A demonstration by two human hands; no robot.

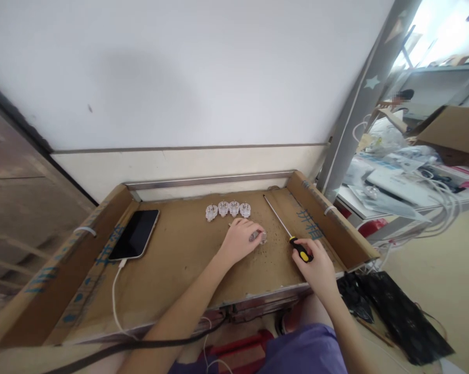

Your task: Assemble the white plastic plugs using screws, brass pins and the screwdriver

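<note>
My left hand (242, 239) has its fingers closed around a small clear plastic plug (263, 238), low over the cardboard; part of the plug is hidden by the fingers. In my right hand (314, 259) is the black and yellow handle of a screwdriver (279, 217). Its long shaft points up and to the left, toward the back of the cardboard tray (172, 270). Behind my left hand several clear plugs (228, 209) stand in a row with metal pins showing. Small dark specks (273, 228) lie scattered between my two hands, too small to name.
On the left lies a phone (136, 235) with a white cable (115, 301) running off the front edge. Raised cardboard sides (323, 223) border the tray, and a white wall (203, 88) stands behind. A cluttered table (398, 192) is at right, with a person (400, 98) beyond.
</note>
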